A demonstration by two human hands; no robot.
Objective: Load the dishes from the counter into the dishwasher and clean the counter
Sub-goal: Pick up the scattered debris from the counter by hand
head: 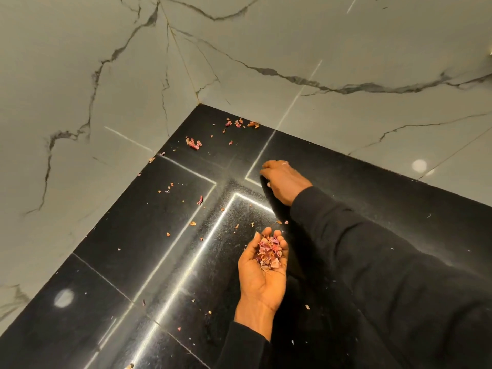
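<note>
Pink and orange peel scraps (193, 143) lie scattered over the black stone counter (111, 262), thickest near the back corner (241, 123). My left hand (262, 272) is palm up above the counter, fingers cupped round a small heap of the same scraps (269, 253). My right hand (285, 181) reaches further back, knuckles up and fingers curled down onto the counter. A dark shape (271, 198) sits under it; whether that is a cloth or a shadow is unclear. No dishes or dishwasher are in view.
Grey marble walls with dark veins (292, 75) meet in a corner behind the counter. Bright strips of reflected light (186, 270) cross the glossy black surface. Black sleeves cover both of my arms.
</note>
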